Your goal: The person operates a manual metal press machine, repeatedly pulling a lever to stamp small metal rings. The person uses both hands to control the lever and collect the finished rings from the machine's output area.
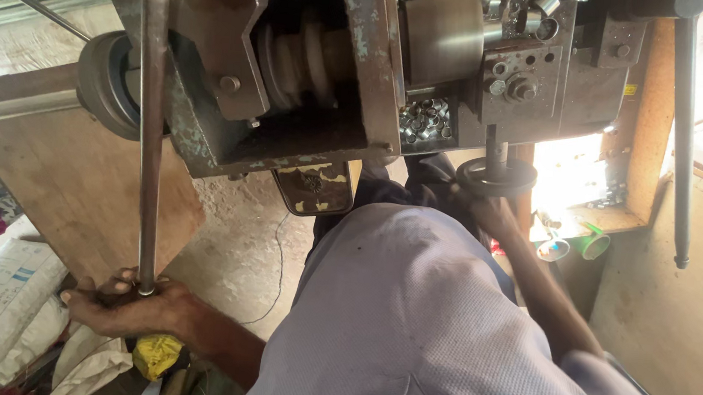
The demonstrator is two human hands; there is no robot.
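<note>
The long steel lever [149, 135] runs near-vertical in the head view, from the machine [295, 72] down to the left hand [122, 304], closed round its lower end. The right hand [488, 209] grips the small handwheel [496, 177], well apart across the person's body.

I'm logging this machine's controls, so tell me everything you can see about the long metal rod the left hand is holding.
The long metal rod is a thin, straight, round bar of dull grey-brown metal, worn and a bit rusty. It runs nearly vertically in the picture, from the machine's top corner, where red and yellow threads are tied around it, down to the left hand, which grips its lower end. It passes in front of the machine's chipped teal frame and a dark round wheel.
</note>
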